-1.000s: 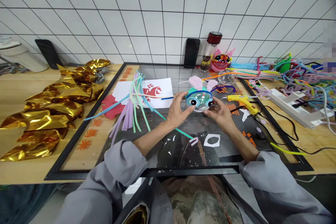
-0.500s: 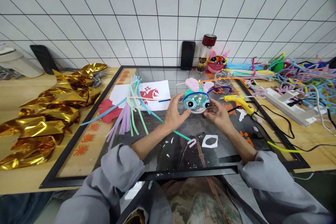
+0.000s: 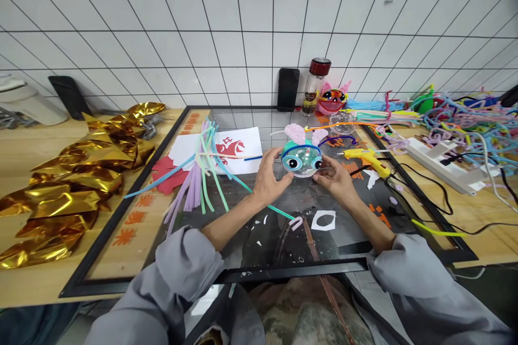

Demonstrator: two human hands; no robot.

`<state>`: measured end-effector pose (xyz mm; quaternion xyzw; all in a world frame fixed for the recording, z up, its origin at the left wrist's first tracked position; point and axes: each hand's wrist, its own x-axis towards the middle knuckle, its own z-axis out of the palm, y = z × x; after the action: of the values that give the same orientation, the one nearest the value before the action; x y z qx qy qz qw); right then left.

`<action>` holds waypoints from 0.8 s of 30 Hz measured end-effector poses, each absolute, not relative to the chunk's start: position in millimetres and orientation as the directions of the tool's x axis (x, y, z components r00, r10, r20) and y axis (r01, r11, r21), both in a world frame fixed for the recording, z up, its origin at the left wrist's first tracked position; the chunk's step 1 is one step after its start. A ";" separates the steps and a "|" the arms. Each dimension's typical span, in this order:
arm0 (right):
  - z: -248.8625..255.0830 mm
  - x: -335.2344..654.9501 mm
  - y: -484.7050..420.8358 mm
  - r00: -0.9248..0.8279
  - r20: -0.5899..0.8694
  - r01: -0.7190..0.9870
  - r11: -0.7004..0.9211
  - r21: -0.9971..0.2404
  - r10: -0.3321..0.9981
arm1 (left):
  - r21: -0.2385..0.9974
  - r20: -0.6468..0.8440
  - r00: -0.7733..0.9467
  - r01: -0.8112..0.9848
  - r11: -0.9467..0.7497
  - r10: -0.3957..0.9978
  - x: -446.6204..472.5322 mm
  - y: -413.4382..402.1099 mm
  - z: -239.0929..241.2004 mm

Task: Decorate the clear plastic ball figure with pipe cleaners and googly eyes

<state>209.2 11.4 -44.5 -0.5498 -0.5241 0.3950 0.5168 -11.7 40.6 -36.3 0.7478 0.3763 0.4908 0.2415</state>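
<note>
Between my two hands is a clear plastic ball craft (image 3: 304, 166) made up as an animal head, with big blue-rimmed eyes, green fuzzy trim and pink ears. My left hand (image 3: 270, 179) grips its left side, the thumb at the lower edge. On the other side, the fingertips of my right hand (image 3: 334, 177) pinch the ball near the right eye. A yellow glue gun (image 3: 370, 159) lies to the right of my right hand. Left of my left hand is a bundle of pastel pipe cleaners (image 3: 200, 167).
Gold foil pieces (image 3: 76, 183) cover the table's left side. A glass bottle (image 3: 313, 89), a black phone (image 3: 288, 90) and a pink animal-face craft (image 3: 332, 99) stand by the wall. A white power strip (image 3: 441, 164), cables and tangled pipe cleaners (image 3: 461, 124) lie at right. A cut paper (image 3: 324, 220) lies nearer me.
The view has tilted up slightly, so everything sits a little lower. Both hands keep the same hold on the ball craft.
</note>
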 end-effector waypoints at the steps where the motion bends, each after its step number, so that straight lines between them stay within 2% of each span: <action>1: -43.8 208.8 11.3 0.140 0.103 0.164 0.080 -0.983 0.985 | 0.731 0.552 0.233 0.326 -0.599 0.801 -11.5 40.6 -36.4; 24: -48.8 206.6 11.2 0.155 0.103 0.088 0.090 -0.992 0.982 | 0.751 0.535 0.247 0.300 -0.588 0.808 -10.5 40.6 -38.9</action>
<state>206.6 11.2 -48.8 -0.5332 -0.5017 0.4130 0.5417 -10.5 40.6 -38.9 0.7455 0.3716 0.4882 0.2602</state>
